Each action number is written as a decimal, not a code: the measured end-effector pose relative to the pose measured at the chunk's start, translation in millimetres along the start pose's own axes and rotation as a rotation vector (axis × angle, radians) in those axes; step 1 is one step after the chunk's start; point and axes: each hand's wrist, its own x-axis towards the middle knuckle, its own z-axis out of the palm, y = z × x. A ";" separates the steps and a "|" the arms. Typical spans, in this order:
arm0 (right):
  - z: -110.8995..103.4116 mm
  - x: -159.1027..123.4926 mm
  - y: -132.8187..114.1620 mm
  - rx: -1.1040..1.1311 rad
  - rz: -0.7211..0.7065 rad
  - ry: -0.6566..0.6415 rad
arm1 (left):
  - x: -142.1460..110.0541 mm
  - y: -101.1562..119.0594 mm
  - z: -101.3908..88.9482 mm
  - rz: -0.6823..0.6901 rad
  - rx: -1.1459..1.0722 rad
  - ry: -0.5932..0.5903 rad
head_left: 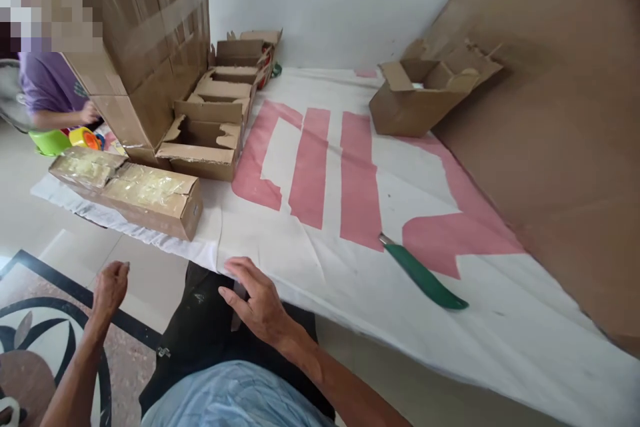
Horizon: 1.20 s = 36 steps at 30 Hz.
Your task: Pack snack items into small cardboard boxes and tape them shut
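Note:
My left hand [111,287] hangs over the floor at the left, beside the table. Its fingers are curled together, and what they hold, if anything, is too small to tell. My right hand [257,303] is at the table's front edge above my lap, with thumb and fingers apart and nothing seen between them. Near it on the cloth lies a long taped cardboard box [150,193]. A green-handled tool [425,277] with a short metal tip rests on the cloth to the right.
A stack of taped cartons [150,47] stands at the left, beside a row of open boxes [203,153]. Another open box [410,103] leans near a large cardboard panel [560,147] on the right. A person in a purple top [50,83] sits behind the cartons.

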 end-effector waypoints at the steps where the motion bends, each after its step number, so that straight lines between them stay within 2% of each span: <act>1: 3.5 13.8 2.2 -0.001 0.013 0.029 | 10.0 1.9 -12.3 0.004 -0.023 0.072; 3: 16.9 45.2 7.7 -0.001 0.043 0.072 | 29.4 12.4 -30.0 0.033 -0.081 0.187; 5: 35.9 79.4 11.3 0.016 0.070 0.073 | 48.8 28.6 -38.1 0.043 -0.196 0.262; 9: 68.7 136.3 10.2 0.055 0.103 0.027 | 78.1 61.5 -33.9 0.023 -0.422 0.277; 11: 73.5 150.5 9.3 0.069 0.115 0.050 | 82.6 71.2 -28.5 0.029 -0.470 0.264; 13: 68.2 153.6 9.5 0.081 0.114 0.082 | 79.6 75.2 -23.8 0.034 -0.516 0.266; 16: 42.0 140.9 10.2 0.103 0.101 0.076 | 65.2 76.9 -17.1 0.053 -0.566 0.240; 19: -1.8 116.1 10.2 0.122 0.139 0.093 | 44.5 87.4 -10.1 0.138 -0.592 0.127; 23: -67.6 79.3 16.3 0.124 0.231 0.184 | 20.8 125.4 -3.6 0.345 -0.588 -0.146; 24: -81.1 70.4 19.3 0.111 0.257 0.214 | 17.9 137.2 -2.4 0.386 -0.609 -0.219; 26: -101.4 53.2 25.1 0.090 0.294 0.238 | 15.9 160.1 -0.6 0.450 -0.691 -0.293; 30: -117.6 24.1 28.3 0.094 0.316 0.261 | 19.9 192.9 1.3 0.562 -0.770 -0.310; 36: -115.3 8.6 25.0 -0.003 0.355 0.339 | 27.7 212.4 4.9 0.688 -0.828 -0.340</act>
